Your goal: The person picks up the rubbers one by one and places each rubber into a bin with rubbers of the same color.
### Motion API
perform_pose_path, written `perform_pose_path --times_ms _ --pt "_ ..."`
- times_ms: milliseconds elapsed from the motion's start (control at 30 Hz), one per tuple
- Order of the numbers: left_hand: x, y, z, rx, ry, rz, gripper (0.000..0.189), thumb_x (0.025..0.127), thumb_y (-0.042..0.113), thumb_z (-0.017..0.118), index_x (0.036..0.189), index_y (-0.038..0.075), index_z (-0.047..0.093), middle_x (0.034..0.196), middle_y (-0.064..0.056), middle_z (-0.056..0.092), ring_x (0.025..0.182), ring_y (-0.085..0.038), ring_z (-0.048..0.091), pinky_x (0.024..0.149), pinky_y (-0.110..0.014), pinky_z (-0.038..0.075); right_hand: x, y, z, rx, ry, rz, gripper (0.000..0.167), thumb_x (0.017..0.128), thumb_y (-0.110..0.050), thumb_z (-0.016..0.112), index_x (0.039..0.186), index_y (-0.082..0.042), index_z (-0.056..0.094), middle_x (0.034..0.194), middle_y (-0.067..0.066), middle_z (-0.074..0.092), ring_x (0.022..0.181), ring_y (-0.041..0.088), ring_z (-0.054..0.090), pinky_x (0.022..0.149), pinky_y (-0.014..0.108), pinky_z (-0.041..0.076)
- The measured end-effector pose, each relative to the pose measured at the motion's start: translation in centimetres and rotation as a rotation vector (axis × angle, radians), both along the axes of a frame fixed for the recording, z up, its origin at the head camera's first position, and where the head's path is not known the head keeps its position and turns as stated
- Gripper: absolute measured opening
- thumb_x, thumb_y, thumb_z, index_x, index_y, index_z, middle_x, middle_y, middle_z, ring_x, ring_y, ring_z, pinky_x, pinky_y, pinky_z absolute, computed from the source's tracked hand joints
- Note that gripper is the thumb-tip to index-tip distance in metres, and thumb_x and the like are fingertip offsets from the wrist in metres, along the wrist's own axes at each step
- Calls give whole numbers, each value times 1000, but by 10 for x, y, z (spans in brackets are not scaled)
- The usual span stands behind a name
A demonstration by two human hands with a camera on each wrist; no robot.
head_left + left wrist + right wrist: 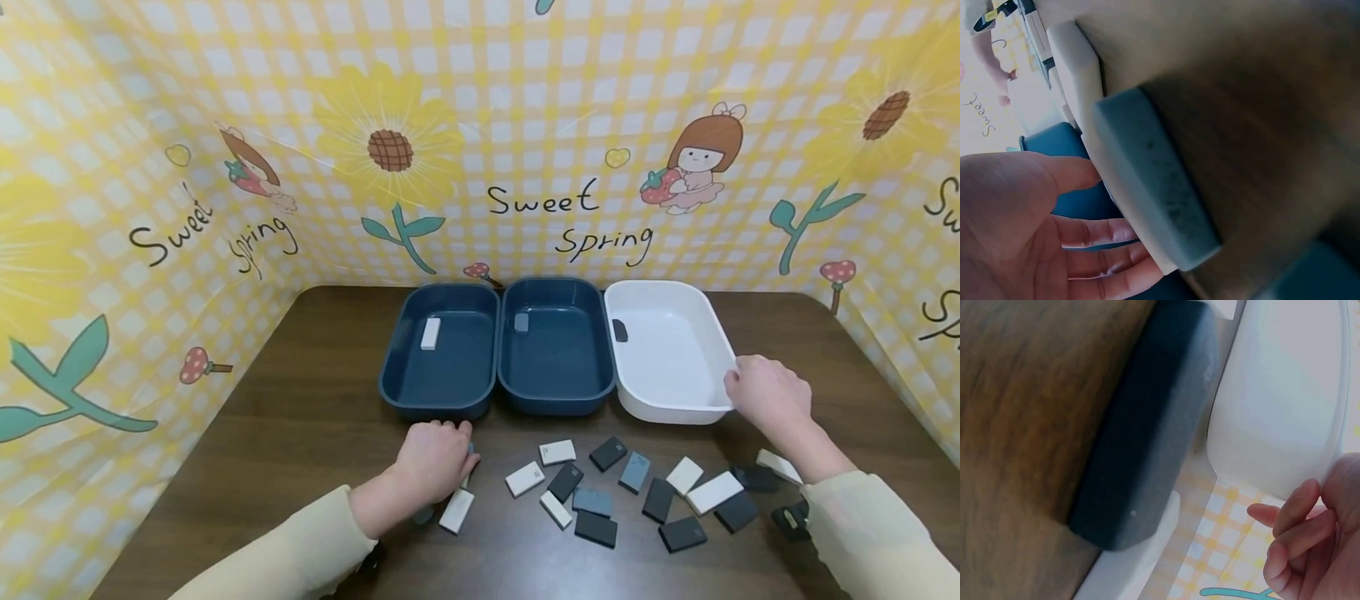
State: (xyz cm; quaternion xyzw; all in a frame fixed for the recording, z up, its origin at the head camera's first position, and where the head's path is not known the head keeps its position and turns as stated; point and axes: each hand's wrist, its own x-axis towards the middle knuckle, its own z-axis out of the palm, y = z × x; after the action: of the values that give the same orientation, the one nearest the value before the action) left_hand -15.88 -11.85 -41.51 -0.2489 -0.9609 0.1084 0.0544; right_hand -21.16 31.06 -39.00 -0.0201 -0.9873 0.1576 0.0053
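Observation:
My left hand [435,458] is low over the left end of the scattered blocks, its thumb and fingers around a small blue block [471,448] that is mostly hidden. A white block [456,511] lies just below it. In the left wrist view a blue-grey block [1154,178] and white blocks cover the fingertips. My right hand [772,396] holds the near right rim of the white tray [670,412], thumb over the edge. Its other fingers curl loosely outside the wall in the right wrist view, where a black block [1144,425] is close to the camera.
Two dark blue trays, left [438,412] and middle [557,407], stand beside the white one. A white block [431,333], a grey-blue block [521,322] and a black block [620,330] lie one in each. Several white, black and blue blocks lie across the table's [300,400] front. Patterned cloth surrounds it.

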Motion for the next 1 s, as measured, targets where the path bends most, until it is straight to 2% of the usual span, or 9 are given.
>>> perform_pose_path --times_ms 233,400,667,1000 --pt "-2 5 4 2 -121 50 40 88 42 68 104 5 66 73 -7 59 61 -19 58 50 -33 48 0 -1 1 -4 16 6 27 95 -12 49 94 13 59 60 8 50 52 24 45 47 36 38" --pt "-1 6 7 44 -198 66 44 88 40 70 112 3 66 81 -9 60 65 -18 58 54 -33 50 1 -1 0 -9 3 -4 28 96 -13 50 96 14 59 60 8 50 52 23 45 47 36 38" --pt "2 3 6 185 -267 24 40 85 28 72 112 -1 63 86 -11 57 71 -20 56 63 -35 52 1 -2 0 -8 9 -12 29 96 -13 50 100 14 59 61 8 51 53 23 46 48 36 39" --pt "0 -9 4 333 -343 -6 32 81 19 73 109 8 62 88 -2 50 75 -16 46 62 -29 45 2 -1 -1 -10 11 -25 31 96 -15 49 106 14 57 64 10 53 56 25 46 49 37 39"
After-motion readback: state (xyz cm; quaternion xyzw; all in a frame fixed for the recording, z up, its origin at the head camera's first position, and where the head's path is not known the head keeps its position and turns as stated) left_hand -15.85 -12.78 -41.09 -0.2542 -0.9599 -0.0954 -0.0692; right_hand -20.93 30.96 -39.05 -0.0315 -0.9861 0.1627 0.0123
